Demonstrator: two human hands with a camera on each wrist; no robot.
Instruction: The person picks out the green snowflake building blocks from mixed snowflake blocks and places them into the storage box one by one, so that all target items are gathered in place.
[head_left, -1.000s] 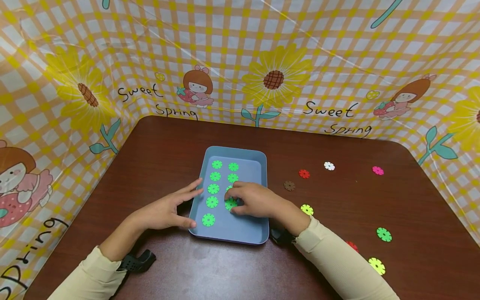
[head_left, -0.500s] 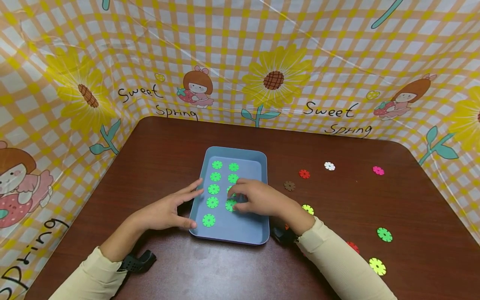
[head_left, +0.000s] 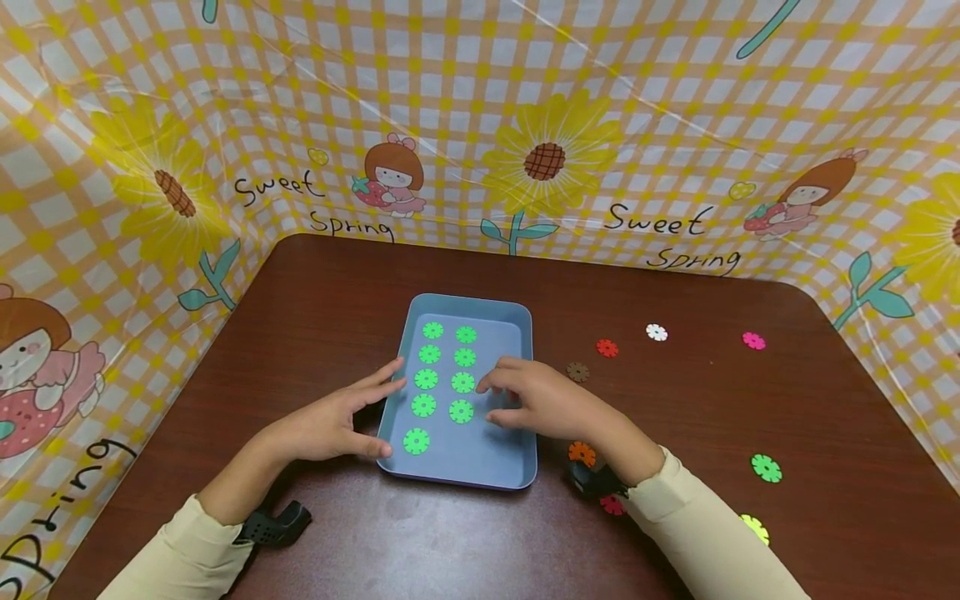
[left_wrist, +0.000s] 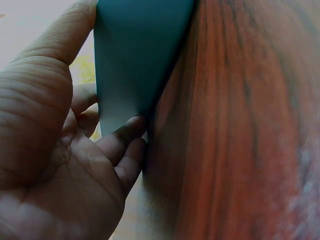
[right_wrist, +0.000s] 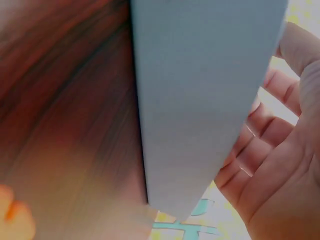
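A blue-grey tray (head_left: 495,458) lies on the table, holding bright green notched plastic discs in two columns. My left hand (head_left: 322,423) touches the tray's left side with spread, fairly straight fingers; in the left wrist view its fingertips rest against the tray wall (left_wrist: 140,50). Over the tray's right part hovers my right hand (head_left: 551,400), fingers loosely bent and nothing between them. Just left of its fingertips lies the nearest green disc (head_left: 461,411) of the right column. The right wrist view shows the tray's outer wall (right_wrist: 200,100) beside the palm, partly hiding the fingers.
Right of the tray lie scattered loose discs: brown (head_left: 577,372), red (head_left: 607,348), white (head_left: 657,332), pink (head_left: 753,340), green (head_left: 766,467), orange (head_left: 581,453) and others. My right forearm crosses above some. A checked cloth (head_left: 450,100) surrounds the table's back and sides.
My right hand has drawn back to the right from the green disc, uncovering the lower right-column discs. Its forearm now hides a yellow disc and reveals the orange one. The left hand stays put.
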